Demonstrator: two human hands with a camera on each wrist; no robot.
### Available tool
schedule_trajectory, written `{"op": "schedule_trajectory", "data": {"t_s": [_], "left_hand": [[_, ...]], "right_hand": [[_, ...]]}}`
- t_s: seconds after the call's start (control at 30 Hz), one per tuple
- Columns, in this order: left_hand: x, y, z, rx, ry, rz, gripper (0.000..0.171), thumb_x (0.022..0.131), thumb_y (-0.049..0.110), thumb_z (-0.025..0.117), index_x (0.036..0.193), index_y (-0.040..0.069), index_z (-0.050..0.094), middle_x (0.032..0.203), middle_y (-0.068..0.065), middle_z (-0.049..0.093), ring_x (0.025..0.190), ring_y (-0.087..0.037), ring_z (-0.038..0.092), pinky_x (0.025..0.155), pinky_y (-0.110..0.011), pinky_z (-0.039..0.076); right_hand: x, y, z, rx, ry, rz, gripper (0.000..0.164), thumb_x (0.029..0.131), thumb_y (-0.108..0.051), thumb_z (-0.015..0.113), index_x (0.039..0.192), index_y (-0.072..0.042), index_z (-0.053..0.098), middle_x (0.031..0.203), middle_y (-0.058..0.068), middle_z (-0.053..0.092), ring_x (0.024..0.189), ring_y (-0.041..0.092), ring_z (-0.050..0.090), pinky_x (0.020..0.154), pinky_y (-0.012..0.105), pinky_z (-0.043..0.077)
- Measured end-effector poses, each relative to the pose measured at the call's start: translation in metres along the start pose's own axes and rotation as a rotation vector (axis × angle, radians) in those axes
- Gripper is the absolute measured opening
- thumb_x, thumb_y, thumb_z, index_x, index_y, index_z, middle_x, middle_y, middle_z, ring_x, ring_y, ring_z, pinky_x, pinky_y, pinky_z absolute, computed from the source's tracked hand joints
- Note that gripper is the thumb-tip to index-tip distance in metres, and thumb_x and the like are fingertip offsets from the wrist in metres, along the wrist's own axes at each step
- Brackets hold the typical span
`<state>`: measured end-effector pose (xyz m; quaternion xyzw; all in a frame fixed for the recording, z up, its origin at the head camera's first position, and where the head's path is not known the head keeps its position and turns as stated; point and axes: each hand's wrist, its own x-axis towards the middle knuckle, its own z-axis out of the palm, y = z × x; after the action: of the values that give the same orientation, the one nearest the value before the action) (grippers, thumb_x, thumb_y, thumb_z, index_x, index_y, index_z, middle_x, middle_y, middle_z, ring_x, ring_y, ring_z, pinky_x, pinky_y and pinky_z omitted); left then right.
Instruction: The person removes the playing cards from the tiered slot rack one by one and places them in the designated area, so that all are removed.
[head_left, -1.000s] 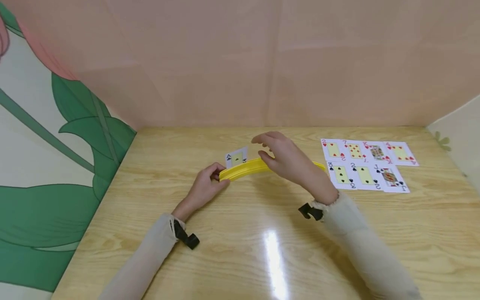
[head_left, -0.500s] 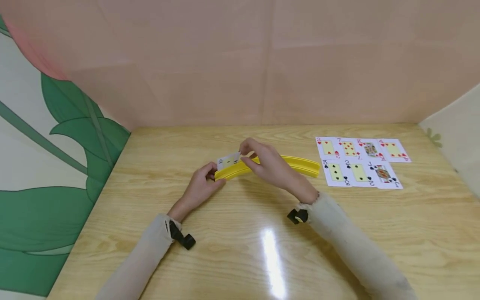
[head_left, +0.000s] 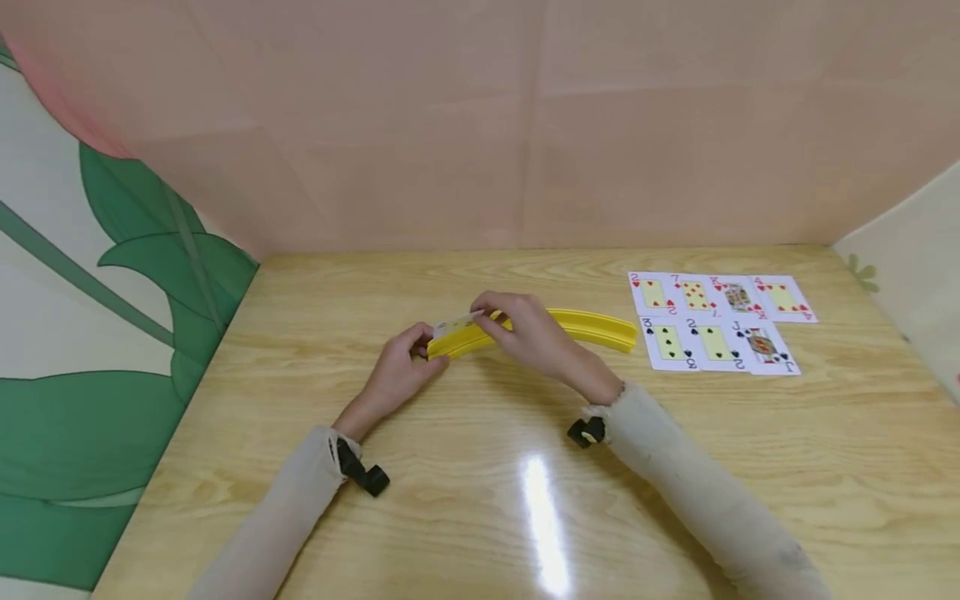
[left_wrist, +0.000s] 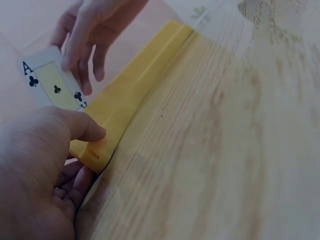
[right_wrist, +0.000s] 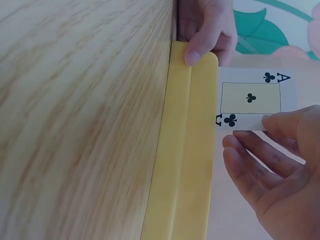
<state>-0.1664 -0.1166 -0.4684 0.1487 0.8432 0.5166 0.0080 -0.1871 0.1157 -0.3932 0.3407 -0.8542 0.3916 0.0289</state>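
A curved yellow card holder [head_left: 592,327] stands on the table, its slot running along its length. My left hand [head_left: 397,371] grips its left end, the thumb on the near face as the left wrist view shows. An ace of clubs [right_wrist: 250,98] stands up from the slot near that end, its lower edge hidden by the holder. With thumb and index finger my right hand [head_left: 528,333] pinches the card's right side near the top; its other fingers are loosely bent behind the holder.
To the right of the holder, playing cards lie face up in two overlapping rows: red cards such as the two of hearts [head_left: 652,293] behind, spades such as the jack [head_left: 767,347] in front. A pink-covered wall [head_left: 465,167] borders the table's [head_left: 420,517] back edge.
My right hand has come left and down from above the holder's middle and taken hold of the ace's side. The card now shows lower behind the holder. My left hand keeps its grip.
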Motion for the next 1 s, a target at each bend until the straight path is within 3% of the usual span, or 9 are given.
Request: {"op": "schedule_trajectory", "data": {"t_s": [0.6,1.0], "left_hand": [[0.001,-0.003,0.000,-0.011,-0.002,0.043,0.021,0.088,0.012,0.074,0.107,0.011,0.064,0.102,-0.003,0.065,0.086,-0.017,0.059,0.077,-0.032,0.050],[0.001,-0.002,0.000,-0.004,-0.006,0.031,0.022,0.088,0.011,0.074,0.108,0.012,0.064,0.102,-0.003,0.065,0.086,-0.018,0.059,0.077,-0.032,0.050]], "right_hand": [[-0.003,-0.006,-0.027,-0.049,-0.021,0.078,0.019,0.099,-0.011,0.062,0.113,-0.003,0.069,0.107,0.008,0.071,0.093,0.019,0.067,0.081,0.034,0.056],[-0.005,-0.013,-0.044,-0.070,0.033,0.074,0.019,0.099,-0.012,0.061,0.114,-0.004,0.068,0.105,0.009,0.072,0.092,0.021,0.068,0.078,0.037,0.057]]}}
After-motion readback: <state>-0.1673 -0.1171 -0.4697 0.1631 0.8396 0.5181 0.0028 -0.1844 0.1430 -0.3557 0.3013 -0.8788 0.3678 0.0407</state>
